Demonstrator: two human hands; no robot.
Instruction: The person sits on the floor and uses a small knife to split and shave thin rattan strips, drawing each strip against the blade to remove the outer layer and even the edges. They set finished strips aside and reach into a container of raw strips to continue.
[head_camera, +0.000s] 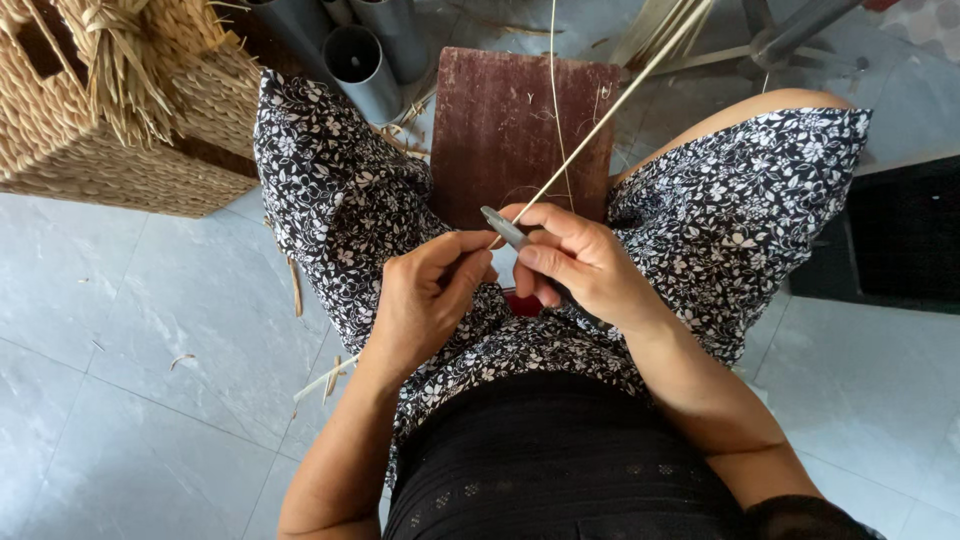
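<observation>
Pale straw-coloured fibre, a thin reed strip (600, 120), runs from between the two hands up and away toward the far right, crossing the dark reddish wooden board (500, 130) that lies between the person's knees. The fingers (455, 262) of the left hand (425, 300) are pinched closed on the near end of the strip, thumb against forefinger, while the right hand (585, 265) is curled around a small grey blade-like tool (505, 228), its tip touching the strip just where the left pinch ends. The strip looks very light, springy along its length yet easily split or kinked, with a smooth, faintly glossy skin that could slide through a loose pinch; it seems best held close to the worked end, where it bends least. A second, finer strand (556, 100) rises almost straight up over the board. The lap is covered by a black-and-white flowered cloth (340, 190), soft and rumpled. Beyond the board's far left corner stand grey plastic tubes (362, 62), round and open-mouthed. At the left, on the pale tiled floor (130, 350), sits a coarse woven basket (110, 120) with loose dry scraps scattered nearby.
</observation>
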